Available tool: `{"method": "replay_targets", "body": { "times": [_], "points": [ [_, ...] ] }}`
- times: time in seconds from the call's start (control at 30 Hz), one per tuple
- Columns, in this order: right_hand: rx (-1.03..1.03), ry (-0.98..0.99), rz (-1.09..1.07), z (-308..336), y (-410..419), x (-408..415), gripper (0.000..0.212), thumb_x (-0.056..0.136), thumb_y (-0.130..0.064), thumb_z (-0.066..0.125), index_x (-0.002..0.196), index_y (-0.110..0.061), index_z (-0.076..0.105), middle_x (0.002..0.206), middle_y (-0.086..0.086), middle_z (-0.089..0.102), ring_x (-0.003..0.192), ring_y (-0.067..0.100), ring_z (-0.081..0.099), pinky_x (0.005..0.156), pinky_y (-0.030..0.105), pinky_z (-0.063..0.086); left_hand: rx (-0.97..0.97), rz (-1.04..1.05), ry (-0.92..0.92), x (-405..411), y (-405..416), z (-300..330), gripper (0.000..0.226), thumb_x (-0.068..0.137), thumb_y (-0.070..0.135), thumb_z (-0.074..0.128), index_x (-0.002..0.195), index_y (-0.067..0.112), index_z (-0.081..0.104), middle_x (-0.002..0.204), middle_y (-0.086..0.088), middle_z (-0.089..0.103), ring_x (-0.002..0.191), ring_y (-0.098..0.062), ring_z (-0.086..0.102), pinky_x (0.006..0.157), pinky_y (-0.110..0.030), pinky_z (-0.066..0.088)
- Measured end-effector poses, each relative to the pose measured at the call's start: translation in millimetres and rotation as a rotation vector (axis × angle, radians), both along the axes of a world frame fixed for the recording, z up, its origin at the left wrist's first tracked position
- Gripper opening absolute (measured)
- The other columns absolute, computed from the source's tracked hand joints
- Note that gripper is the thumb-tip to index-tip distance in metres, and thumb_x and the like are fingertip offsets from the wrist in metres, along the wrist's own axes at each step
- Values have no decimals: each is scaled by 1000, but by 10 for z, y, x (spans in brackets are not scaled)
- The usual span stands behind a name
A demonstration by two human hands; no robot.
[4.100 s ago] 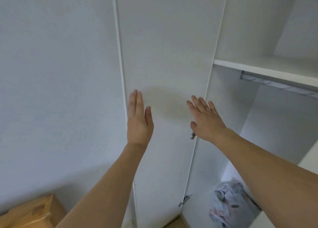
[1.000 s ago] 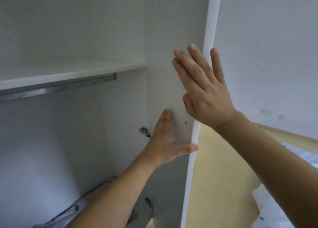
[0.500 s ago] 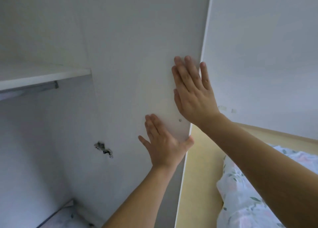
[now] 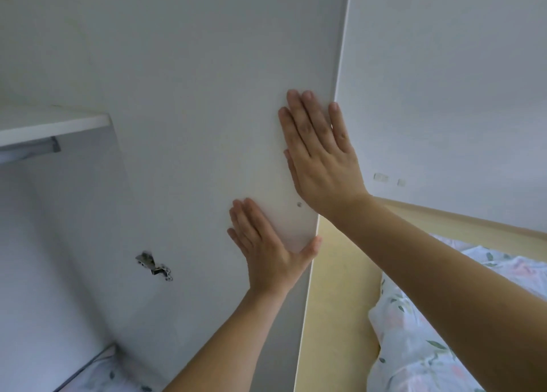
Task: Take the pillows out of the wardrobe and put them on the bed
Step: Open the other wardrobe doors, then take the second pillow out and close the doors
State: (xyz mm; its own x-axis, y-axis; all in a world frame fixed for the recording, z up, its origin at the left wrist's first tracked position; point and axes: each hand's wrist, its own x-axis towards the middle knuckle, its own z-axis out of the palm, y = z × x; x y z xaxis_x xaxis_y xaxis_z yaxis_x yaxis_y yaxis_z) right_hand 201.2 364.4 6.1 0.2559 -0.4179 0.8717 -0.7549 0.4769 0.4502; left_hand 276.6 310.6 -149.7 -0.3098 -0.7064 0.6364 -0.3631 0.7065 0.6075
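The white wardrobe door (image 4: 207,110) stands swung open to the right, its inner face toward me. My right hand (image 4: 321,158) lies flat on it near the free edge, fingers straight. Lower down, my left hand (image 4: 270,249) presses flat on the same face, thumb reaching the edge. A floral pillow (image 4: 112,375) shows only as a corner at the wardrobe's bottom left. The bed (image 4: 438,347) with floral bedding lies at the lower right.
Inside the wardrobe at the left are a white shelf (image 4: 56,124) and a metal hanging rail (image 4: 28,150). A metal hinge (image 4: 154,267) sits on the door. A pale yellow headboard (image 4: 340,288) stands between the door edge and the bed, with a white wall above.
The door has swung further right and fills more of the view. Both hands stay flat on it, the right hand now nearer the door's edge. More of the bed shows.
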Motion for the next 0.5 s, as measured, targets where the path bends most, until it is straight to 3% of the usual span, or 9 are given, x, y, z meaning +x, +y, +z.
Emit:
{"method": "replay_targets", "body": {
  "times": [0.07,0.17,0.27,0.5],
  "points": [
    [-19,-31,-2,-72,-63,98,58,90,-6,49,145,1,33,153,19,30,144,33,25,120,47,12,-90,-67,-32,174,-185,-152,122,71,86,45,154,10,-1,161,-17,0,149,-31,-3,116,-58,7],
    [45,-110,15,-205,-222,279,57,96,-14,42,148,1,23,156,20,21,146,33,16,121,46,5,-207,-64,-182,566,-564,-380,99,84,74,43,155,17,4,163,-11,4,150,-26,-1,117,-58,7],
    [183,-212,91,-356,-475,512,62,100,-27,34,150,0,12,159,20,9,148,32,5,121,44,-5,-161,79,-292,964,-900,-521,83,93,63,35,154,12,10,162,-11,5,150,-27,0,118,-57,7],
    [480,-333,283,-994,-1289,1176,64,100,-35,26,150,-1,6,160,18,1,148,30,-3,120,46,-6,-30,369,-533,2006,-1387,-886,75,98,57,27,154,13,4,163,-10,0,150,-26,-4,119,-44,-4]
  ]
}}
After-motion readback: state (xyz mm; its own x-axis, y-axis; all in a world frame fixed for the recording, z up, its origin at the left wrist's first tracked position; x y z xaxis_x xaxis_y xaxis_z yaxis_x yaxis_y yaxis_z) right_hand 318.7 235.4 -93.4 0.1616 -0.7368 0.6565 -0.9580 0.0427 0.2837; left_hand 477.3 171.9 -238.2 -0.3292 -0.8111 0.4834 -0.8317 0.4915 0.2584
